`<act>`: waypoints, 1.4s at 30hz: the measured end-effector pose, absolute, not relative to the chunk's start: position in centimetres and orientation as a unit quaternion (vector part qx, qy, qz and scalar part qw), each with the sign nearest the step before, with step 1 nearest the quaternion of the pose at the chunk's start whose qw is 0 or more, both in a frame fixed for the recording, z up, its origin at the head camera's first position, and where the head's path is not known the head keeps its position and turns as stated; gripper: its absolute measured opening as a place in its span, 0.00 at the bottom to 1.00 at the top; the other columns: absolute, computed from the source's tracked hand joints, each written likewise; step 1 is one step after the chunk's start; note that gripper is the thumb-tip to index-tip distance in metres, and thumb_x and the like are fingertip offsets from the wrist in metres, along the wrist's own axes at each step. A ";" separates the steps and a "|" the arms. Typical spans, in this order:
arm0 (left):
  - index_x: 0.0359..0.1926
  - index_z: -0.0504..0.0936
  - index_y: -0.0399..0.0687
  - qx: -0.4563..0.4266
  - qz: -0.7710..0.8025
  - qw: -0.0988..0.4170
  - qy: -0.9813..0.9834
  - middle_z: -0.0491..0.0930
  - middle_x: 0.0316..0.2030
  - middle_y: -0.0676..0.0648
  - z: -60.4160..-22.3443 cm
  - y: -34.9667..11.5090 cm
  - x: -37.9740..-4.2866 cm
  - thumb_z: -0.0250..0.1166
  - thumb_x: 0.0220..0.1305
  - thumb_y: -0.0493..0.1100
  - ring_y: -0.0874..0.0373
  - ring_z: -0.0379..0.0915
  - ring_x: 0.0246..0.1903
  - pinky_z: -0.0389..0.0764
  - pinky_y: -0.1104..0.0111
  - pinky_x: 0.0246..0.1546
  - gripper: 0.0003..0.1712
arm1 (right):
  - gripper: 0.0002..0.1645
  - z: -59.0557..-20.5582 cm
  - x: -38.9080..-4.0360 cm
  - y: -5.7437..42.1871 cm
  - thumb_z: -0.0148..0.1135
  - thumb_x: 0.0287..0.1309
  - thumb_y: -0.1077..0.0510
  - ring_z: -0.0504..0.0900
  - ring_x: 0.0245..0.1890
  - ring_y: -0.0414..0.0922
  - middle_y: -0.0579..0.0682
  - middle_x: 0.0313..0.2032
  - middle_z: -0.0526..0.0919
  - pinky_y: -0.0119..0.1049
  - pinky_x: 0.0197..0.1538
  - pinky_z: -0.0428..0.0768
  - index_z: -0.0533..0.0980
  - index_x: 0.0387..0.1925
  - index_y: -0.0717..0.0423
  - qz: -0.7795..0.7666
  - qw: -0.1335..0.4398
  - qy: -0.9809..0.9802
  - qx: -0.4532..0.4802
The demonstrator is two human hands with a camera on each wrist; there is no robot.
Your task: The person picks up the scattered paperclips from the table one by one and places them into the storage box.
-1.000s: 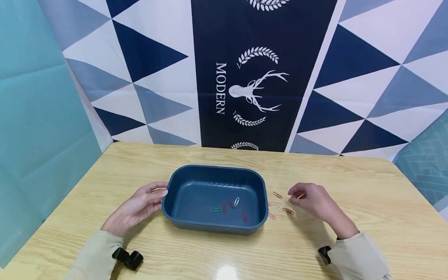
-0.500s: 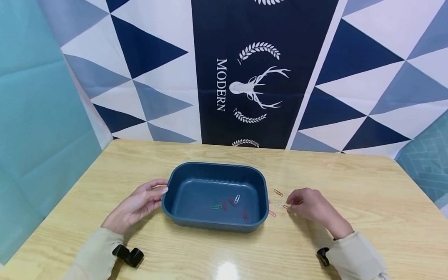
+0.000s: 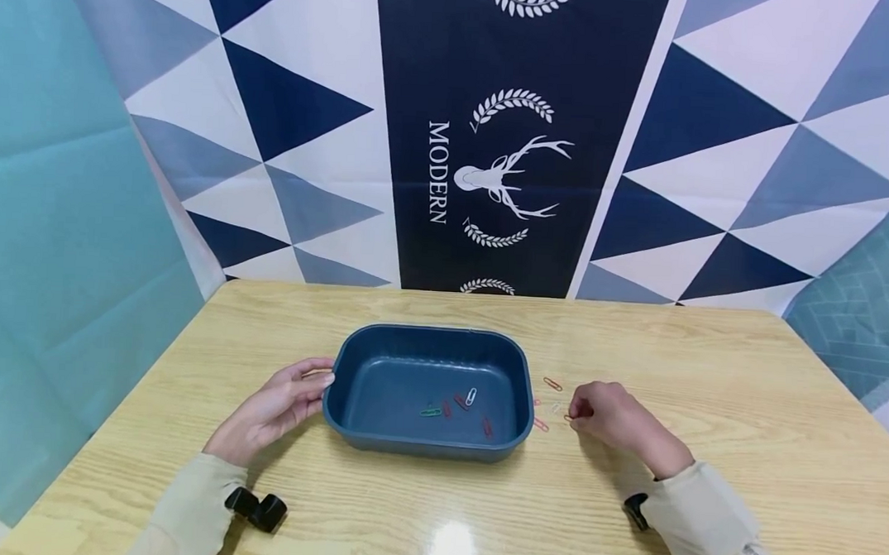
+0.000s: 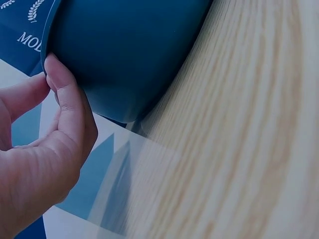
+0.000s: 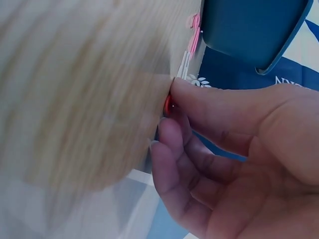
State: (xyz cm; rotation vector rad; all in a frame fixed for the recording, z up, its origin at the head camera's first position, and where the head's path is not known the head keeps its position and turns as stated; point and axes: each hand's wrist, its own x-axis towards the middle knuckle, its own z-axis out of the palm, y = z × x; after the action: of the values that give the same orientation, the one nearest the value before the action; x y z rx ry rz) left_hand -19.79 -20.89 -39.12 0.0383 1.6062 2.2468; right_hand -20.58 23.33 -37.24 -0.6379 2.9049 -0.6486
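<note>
A dark blue plastic bin stands on the wooden table. My left hand pinches its left rim between thumb and fingers. Inside the bin lie several paper clips: a green paper clip, a white paper clip, and some red ones. To the right of the bin, my right hand is down at the tabletop, with thumb and fingertips around an orange-red paper clip, mostly covered by the fingers. Just left of those fingertips lie a whitish clip, a pink clip and an orange clip.
The light wooden table reaches back to a patterned cloth backdrop. A teal cloth hangs along the left side. Each sleeve carries a black wrist camera.
My right hand has moved down and slightly toward me, its fingertips reaching the nearer orange-red paper clip. My left hand and the bin have stayed in place.
</note>
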 end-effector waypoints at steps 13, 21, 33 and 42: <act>0.62 0.56 0.28 0.024 0.795 0.190 0.576 0.76 0.40 0.46 -39.4 -20.9 -19.9 0.52 0.72 0.32 0.62 0.76 0.37 0.79 0.72 0.42 0.23 | 0.08 -37.1 -20.2 23.1 0.62 0.50 0.71 0.67 0.23 0.41 0.44 0.22 0.71 0.33 0.28 0.68 0.73 0.25 0.57 -0.209 0.077 0.955 -0.194; 0.62 0.57 0.30 0.017 0.794 0.189 0.577 0.77 0.39 0.47 -39.5 -21.0 -19.8 0.52 0.72 0.33 0.61 0.76 0.36 0.79 0.71 0.42 0.22 | 0.09 -36.9 -20.3 22.8 0.63 0.48 0.72 0.68 0.25 0.42 0.46 0.24 0.72 0.34 0.29 0.69 0.74 0.27 0.58 -0.225 0.078 0.953 -0.189; 0.60 0.61 0.32 0.022 0.798 0.188 0.572 0.76 0.41 0.46 -39.1 -20.8 -20.1 0.54 0.71 0.32 0.60 0.76 0.38 0.79 0.71 0.43 0.20 | 0.06 -36.2 -20.7 23.6 0.64 0.50 0.71 0.75 0.28 0.41 0.45 0.26 0.79 0.37 0.32 0.75 0.76 0.28 0.60 -0.239 0.027 0.949 -0.204; 0.62 0.56 0.28 0.026 0.798 0.192 0.570 0.76 0.40 0.46 -39.3 -20.8 -20.1 0.51 0.72 0.31 0.61 0.76 0.37 0.79 0.71 0.42 0.23 | 0.05 -35.1 -20.5 23.5 0.62 0.51 0.72 0.77 0.28 0.41 0.46 0.25 0.80 0.34 0.30 0.75 0.76 0.28 0.62 -0.256 0.009 0.945 -0.203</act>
State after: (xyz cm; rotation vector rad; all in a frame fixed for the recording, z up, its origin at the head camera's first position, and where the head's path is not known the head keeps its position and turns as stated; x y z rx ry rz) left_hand -20.12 -20.85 -39.32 0.0729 1.6015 2.2407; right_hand -20.53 23.49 -35.06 -0.6338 2.9526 -0.8005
